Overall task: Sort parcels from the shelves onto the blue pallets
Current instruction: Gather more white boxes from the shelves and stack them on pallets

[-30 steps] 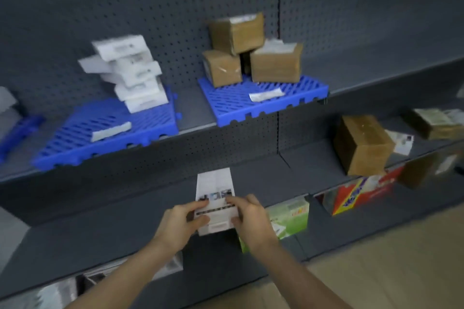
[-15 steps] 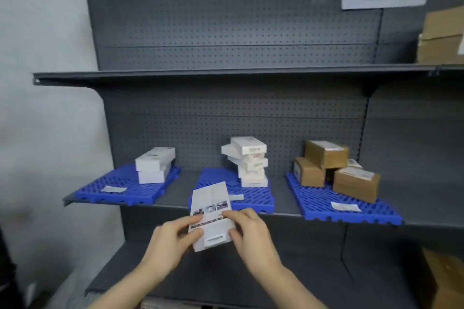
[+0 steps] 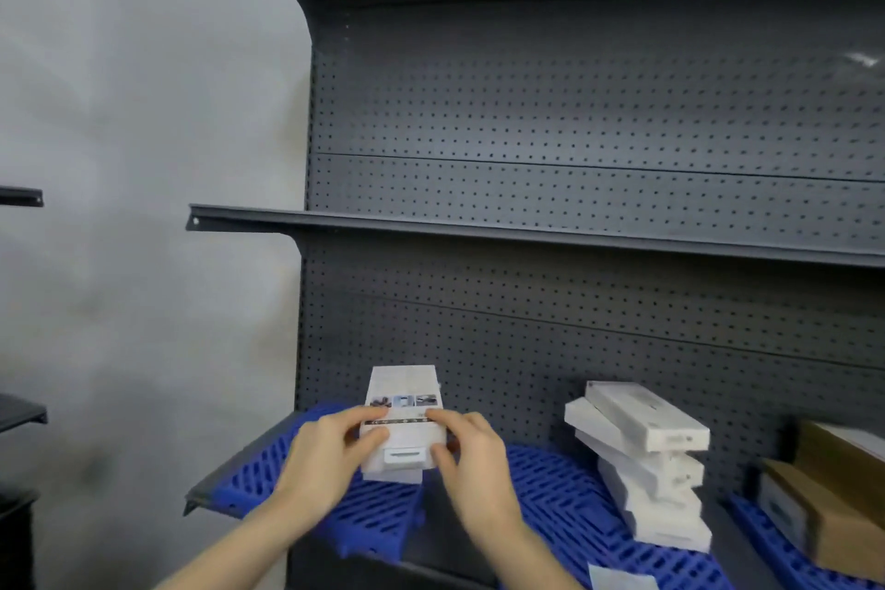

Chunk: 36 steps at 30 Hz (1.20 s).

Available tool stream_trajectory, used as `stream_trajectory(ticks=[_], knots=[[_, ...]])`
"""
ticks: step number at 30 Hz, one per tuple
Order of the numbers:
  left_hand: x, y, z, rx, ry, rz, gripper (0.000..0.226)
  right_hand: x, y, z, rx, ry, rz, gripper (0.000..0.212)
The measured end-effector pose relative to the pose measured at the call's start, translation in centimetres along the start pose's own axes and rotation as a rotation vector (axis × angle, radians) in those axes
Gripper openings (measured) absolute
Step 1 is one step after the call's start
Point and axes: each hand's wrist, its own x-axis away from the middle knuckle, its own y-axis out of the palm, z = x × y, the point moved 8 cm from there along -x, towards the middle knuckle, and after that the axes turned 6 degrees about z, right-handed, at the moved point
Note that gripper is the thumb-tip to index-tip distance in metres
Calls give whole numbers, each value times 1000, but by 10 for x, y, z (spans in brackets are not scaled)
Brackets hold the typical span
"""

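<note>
I hold a flat white printed parcel (image 3: 404, 398) upright with both hands, over the left blue pallet (image 3: 378, 517). My left hand (image 3: 325, 460) grips its left edge and my right hand (image 3: 471, 465) grips its right edge. A white box edge shows just below the parcel, partly hidden by my hands. The middle blue pallet (image 3: 565, 503) carries a leaning stack of white boxes (image 3: 641, 455). At the right edge a third blue pallet (image 3: 766, 541) bears brown cardboard boxes (image 3: 833, 489).
A bare dark shelf (image 3: 479, 228) runs above at mid height against the perforated back panel (image 3: 574, 110). A grey wall (image 3: 143, 206) lies left of the rack. A white paper slip (image 3: 618, 580) rests at the middle pallet's front edge.
The view swung up and left. My hands carried the white parcel from the lower shelf up to the left blue pallet, still gripping it on both sides.
</note>
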Motion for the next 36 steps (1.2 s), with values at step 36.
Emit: stream_trajectory(ticks=[36], knots=[[10, 134, 202, -16, 426, -193, 12, 47, -206, 83, 362, 144, -6, 40]])
